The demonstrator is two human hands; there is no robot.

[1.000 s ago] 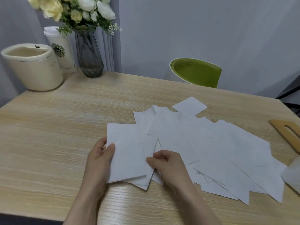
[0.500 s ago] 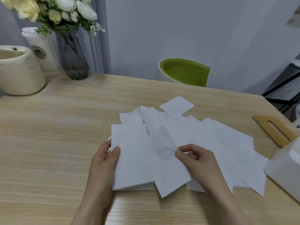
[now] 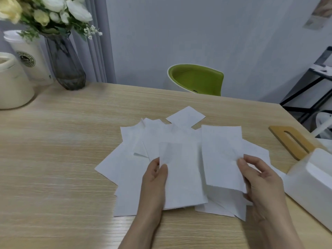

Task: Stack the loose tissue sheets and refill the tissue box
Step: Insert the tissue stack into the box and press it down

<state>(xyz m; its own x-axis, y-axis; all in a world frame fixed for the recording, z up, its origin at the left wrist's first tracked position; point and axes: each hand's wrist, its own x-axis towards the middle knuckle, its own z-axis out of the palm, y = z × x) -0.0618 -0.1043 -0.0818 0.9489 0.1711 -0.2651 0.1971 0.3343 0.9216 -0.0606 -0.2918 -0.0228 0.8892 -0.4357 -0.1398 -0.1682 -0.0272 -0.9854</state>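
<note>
Fingers of left hand (image 3: 154, 178) pinch tissue stack (image 3: 183, 177); right hand (image 3: 258, 178) pinches sheet (image 3: 221, 155); cup logo (image 3: 27, 59) unreadable.

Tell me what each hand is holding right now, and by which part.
The left hand grips the gathered tissue stack by its left edge. The right hand pinches a single tissue sheet at its right edge.

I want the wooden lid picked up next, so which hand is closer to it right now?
Right. The right hand holds a tissue sheet just below-left of the wooden lid; the left hand grips the stack farther left, across the pile.
</note>
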